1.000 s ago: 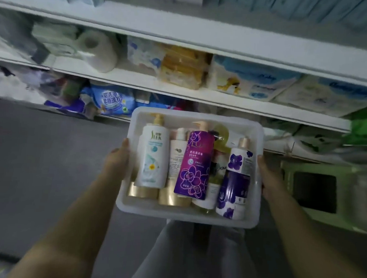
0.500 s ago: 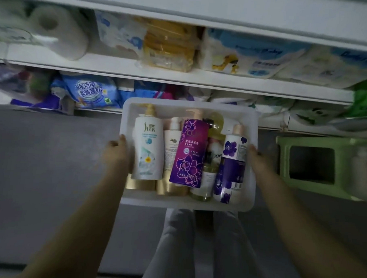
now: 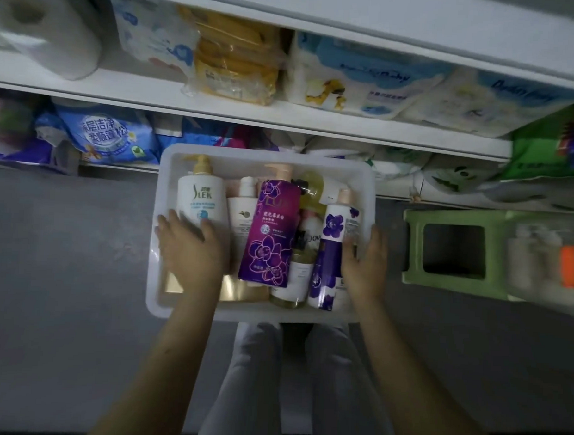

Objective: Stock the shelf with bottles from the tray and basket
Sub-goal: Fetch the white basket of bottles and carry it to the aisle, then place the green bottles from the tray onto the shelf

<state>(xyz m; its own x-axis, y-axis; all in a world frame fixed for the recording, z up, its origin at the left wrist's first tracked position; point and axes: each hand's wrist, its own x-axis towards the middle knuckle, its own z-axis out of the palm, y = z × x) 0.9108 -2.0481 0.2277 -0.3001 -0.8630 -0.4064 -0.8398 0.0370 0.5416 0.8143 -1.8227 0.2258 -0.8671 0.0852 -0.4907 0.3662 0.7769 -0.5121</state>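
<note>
Tray: between both hands, bottles lying flat, pumps pointing away toward shelf | left hand: fingers spread straight atop white pump bottle, nearest | right hand: relaxed, at tray's right wall, holding nothing.

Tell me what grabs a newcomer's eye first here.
A white tray crammed with bottles fills mid-frame, the purple Lux bottle at its centre loudest. The left hand lies on the white Slek bottle at the tray's left; the right hand is at its right wall. A green stool stands further right.
</note>
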